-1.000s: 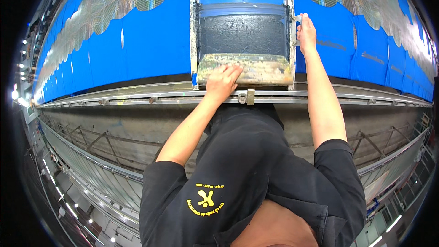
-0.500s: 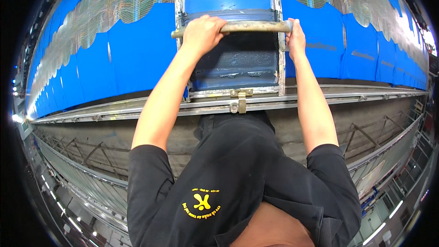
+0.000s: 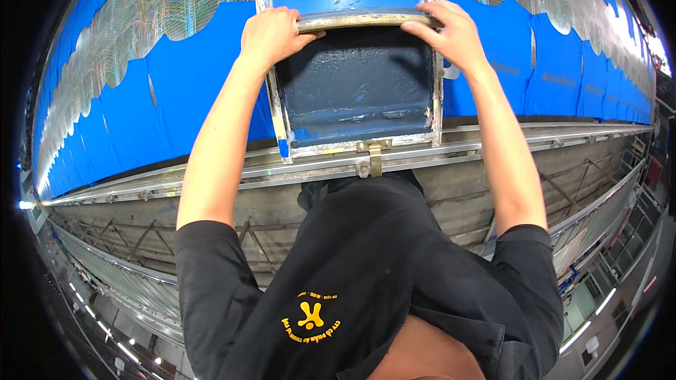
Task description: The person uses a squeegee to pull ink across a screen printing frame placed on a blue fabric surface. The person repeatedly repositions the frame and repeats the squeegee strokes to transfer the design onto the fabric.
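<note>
My left hand (image 3: 271,32) and my right hand (image 3: 451,32) both grip a long pale squeegee bar (image 3: 359,21), one at each end. The bar lies across the far part of a metal-framed printing screen (image 3: 278,119). Dark blue-grey ink coats the screen mesh (image 3: 355,84) between the bar and me. Beyond the bar the screen shows bright blue. Both my arms are stretched forward over the frame.
The frame rests on a long table covered with a row of blue fabric panels (image 3: 176,91). A metal rail (image 3: 211,176) runs along the table's near edge, with a brass bracket (image 3: 370,158) at the frame's front. My black shirt (image 3: 366,274) fills the lower picture.
The squeegee bar has gone from the frame's near edge to its far part. My right hand left the frame's side and took the bar's right end.
</note>
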